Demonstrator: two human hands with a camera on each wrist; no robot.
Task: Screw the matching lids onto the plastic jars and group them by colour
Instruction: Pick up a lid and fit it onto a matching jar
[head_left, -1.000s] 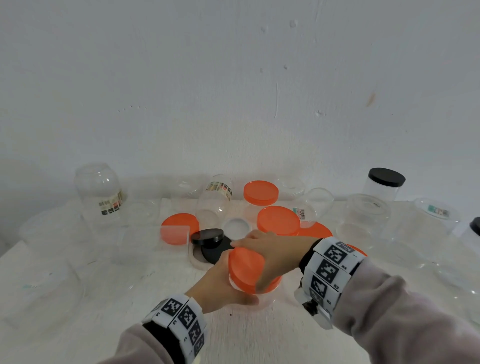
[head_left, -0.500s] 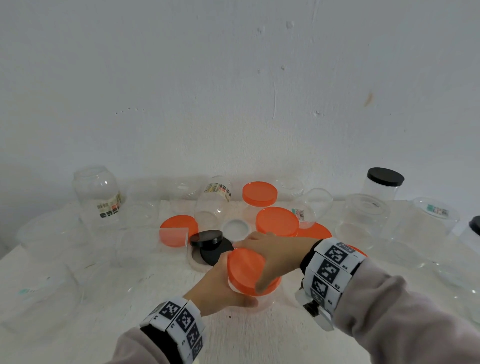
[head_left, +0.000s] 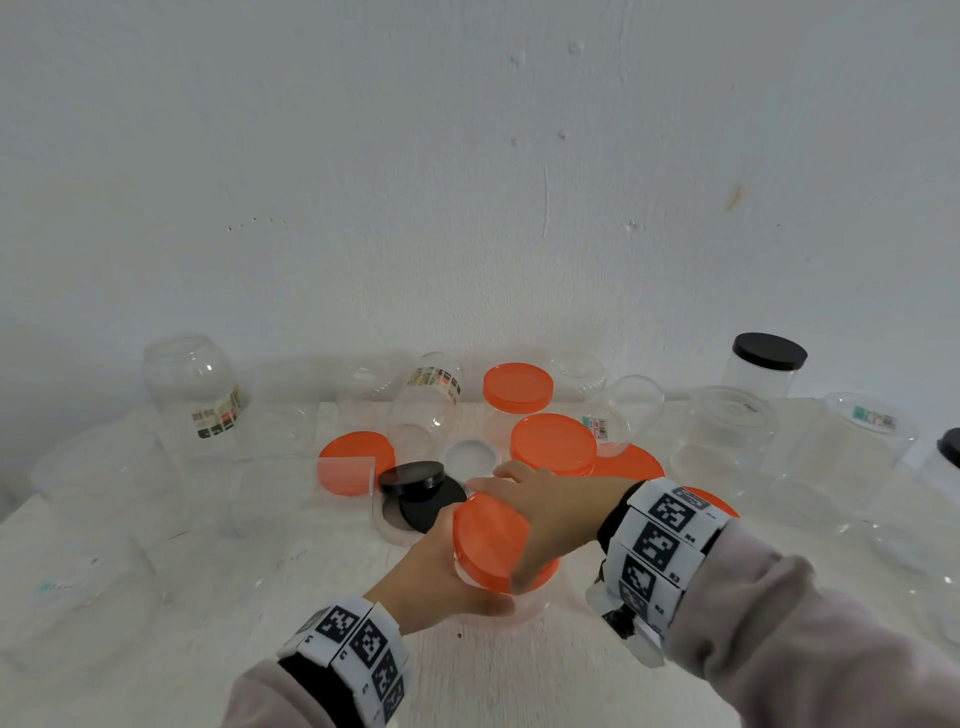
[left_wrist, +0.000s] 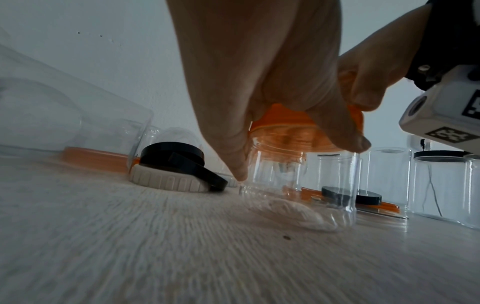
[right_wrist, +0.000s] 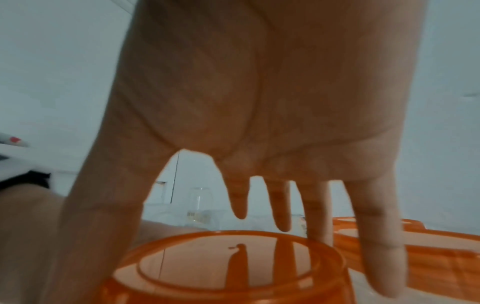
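A small clear plastic jar (left_wrist: 298, 185) stands on the white table (head_left: 208, 597), near the front middle. My left hand (head_left: 436, 577) wraps round its body from the left, with the thumb (left_wrist: 335, 127) across the front. An orange lid (head_left: 488, 540) sits tilted on the jar's mouth. From above, my right hand (head_left: 540, 519) grips this orange lid (right_wrist: 226, 263), thumb on one side and fingers (right_wrist: 376, 246) spread over the far rim. The jar's threads are hidden under the lid.
Two black lids (head_left: 415, 480) lean on a white lid (left_wrist: 166, 181) just behind the hands. Loose orange lids (head_left: 353, 457) and orange-lidded jars (head_left: 519, 389) fill the middle back. Several open clear jars (head_left: 192, 395) crowd both sides; a black-lidded jar (head_left: 769, 358) stands back right.
Both hands stay on the jar and its orange lid in the same spot; the lid stays tilted. No clear movement shows beyond a small shift of the view.
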